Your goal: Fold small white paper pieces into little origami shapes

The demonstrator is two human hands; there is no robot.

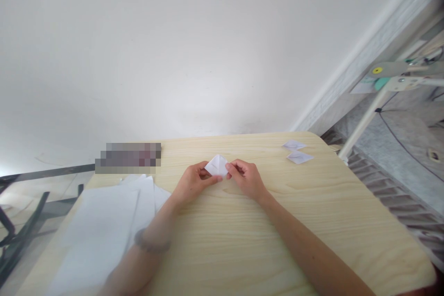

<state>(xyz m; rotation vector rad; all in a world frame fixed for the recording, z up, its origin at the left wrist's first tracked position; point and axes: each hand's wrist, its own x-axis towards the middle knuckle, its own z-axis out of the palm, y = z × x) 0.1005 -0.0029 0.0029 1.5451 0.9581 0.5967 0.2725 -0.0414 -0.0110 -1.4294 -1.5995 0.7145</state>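
Observation:
A small folded piece of white paper (217,165) is held just above the light wooden table (312,222), near its far middle. My left hand (192,181) pinches the paper's left side with fingers closed. My right hand (247,177) pinches its right side, fingers closed too. A band sits on my left wrist (152,242).
A loose stack of white paper sheets (104,226) lies at the table's left. Two small folded white paper pieces (297,151) rest at the far right corner. A white wall stands behind. A metal frame (378,101) and grey floor lie to the right.

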